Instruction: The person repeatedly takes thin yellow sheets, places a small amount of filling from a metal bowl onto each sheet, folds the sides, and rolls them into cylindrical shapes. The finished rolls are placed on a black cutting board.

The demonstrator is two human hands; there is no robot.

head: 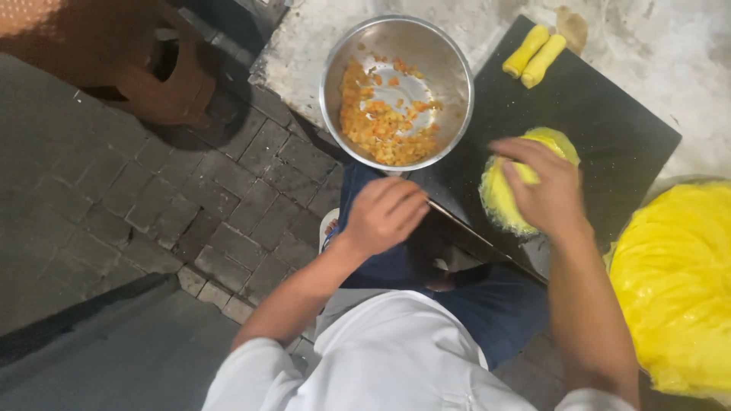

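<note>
yellow wrapper [502, 199] under right hand [544, 190]

Grey brick paving [228, 175], brown stool [152, 68], stained pale counter [670, 53], dim light

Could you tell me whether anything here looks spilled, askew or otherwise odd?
Nothing looks spilled. The one oddity: the metal bowl of chopped orange filling juts past the worktop edge, over the paving. The right hand rests on a yellow wrapper; two finished rolls lie tidy on the black board.
</note>
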